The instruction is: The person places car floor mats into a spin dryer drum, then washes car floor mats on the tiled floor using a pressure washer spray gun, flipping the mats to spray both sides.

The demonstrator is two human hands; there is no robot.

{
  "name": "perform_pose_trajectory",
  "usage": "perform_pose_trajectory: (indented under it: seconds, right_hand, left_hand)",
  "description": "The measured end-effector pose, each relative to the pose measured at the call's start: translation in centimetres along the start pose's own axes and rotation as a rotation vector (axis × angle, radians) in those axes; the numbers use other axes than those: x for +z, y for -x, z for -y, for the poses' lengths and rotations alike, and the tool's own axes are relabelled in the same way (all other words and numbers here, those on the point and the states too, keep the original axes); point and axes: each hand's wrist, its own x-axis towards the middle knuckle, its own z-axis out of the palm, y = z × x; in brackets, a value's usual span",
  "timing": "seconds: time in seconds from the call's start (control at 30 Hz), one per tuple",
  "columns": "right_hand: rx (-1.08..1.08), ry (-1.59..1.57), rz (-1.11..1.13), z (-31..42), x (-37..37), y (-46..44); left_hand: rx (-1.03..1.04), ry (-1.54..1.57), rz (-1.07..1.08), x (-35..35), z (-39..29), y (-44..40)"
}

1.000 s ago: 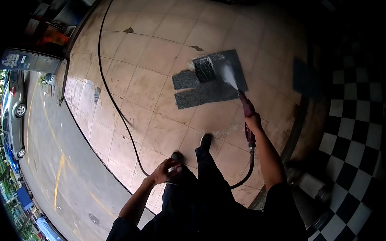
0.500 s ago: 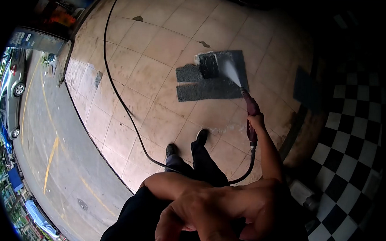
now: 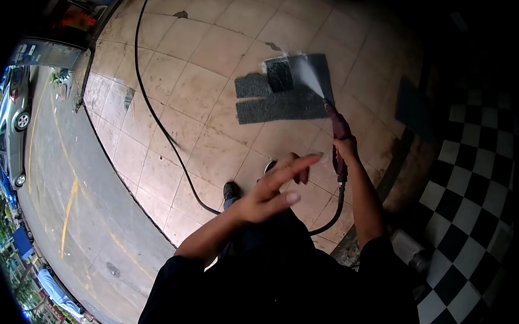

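Note:
My right hand [image 3: 346, 148] is wrapped round a dark red spray gun [image 3: 339, 124] with a black hose at its rear end. White spray [image 3: 309, 78] fans from the nozzle onto a dark grey mat [image 3: 285, 110] lying on the tiles. That mat has a notch in its left side and a blacker square patch [image 3: 279, 76] near the top. My left hand [image 3: 273, 188] is held in the air above my feet, fingers stretched out, with nothing in it.
A black hose [image 3: 160, 126] curves across the beige tiled floor [image 3: 200, 55] to my legs. At right are a dark flat piece [image 3: 413, 111] and black-and-white checkered tiles [image 3: 464, 188]. A paved road [image 3: 75, 194] with a parked silver car [image 3: 15, 122] lies left.
My left hand has come down from close to the camera to out in front of me. The right hand keeps hold of the spraying gun, nearly unmoved over the mat.

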Motion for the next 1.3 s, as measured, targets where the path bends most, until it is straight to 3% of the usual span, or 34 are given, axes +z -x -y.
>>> perform_pose_trajectory:
  seconds: [0.07, 0.13, 0.17, 0.27, 0.33, 0.4, 0.47, 0.53, 0.63, 0.73, 0.9, 1.03, 1.3]
  right_hand:
    - [0.027, 0.003, -0.019, -0.1, -0.4, 0.3]
    - [0.013, 0.011, -0.026, -0.5, -0.3, 0.8]
    - [-0.003, 0.002, -0.020, -1.2, -0.1, 1.0]
    - [0.001, 0.013, -0.024, -1.7, 0.4, 1.7]
    - [0.027, 0.037, -0.033, -1.9, 1.2, 2.0]
    - [0.019, 0.067, 0.002, -2.1, 2.4, 2.5]
    - [0.010, 0.072, 0.035, -2.3, 4.7, 3.4]
    - [-0.040, 0.104, 0.081, -1.8, 6.9, 4.9]
    - [-0.058, 0.157, 0.074, -1.3, 8.4, 6.1]
    - [-0.014, 0.144, -0.039, -1.4, 9.2, 6.6]
    - [-0.003, 0.192, 0.076, -3.3, 11.5, 9.3]
    - [0.106, 0.188, 0.001, -4.6, 13.1, 10.9]
    - [0.013, 0.133, 0.114, -3.5, 18.1, 15.4]
  left_hand:
    - [-0.442, -0.410, -0.222, -3.3, 12.8, 7.4]
    - [-0.606, -0.705, -0.278, -7.4, 24.9, 20.9]
    - [-0.771, -0.739, -0.229, -8.3, 27.5, 26.6]
    - [-1.138, -0.728, 0.272, -9.4, 30.0, 37.2]
    - [-0.946, -0.779, 0.190, -9.0, 29.3, 38.9]
    - [-0.957, -0.833, 0.211, -9.1, 28.8, 39.3]
    - [-1.177, -0.934, 0.274, -9.9, 28.7, 39.4]
    - [-1.067, -0.955, 0.269, -10.2, 29.1, 40.5]
    - [-1.099, -0.908, 0.101, -10.1, 27.0, 41.4]
    - [-0.922, -0.974, -0.068, -11.0, 23.9, 43.1]
    - [-0.887, -0.980, -0.034, -13.1, 19.6, 43.8]
    - [-0.830, -1.050, -0.042, -14.6, 18.3, 45.3]
    - [-0.856, -1.041, 0.028, -15.7, 15.9, 47.9]
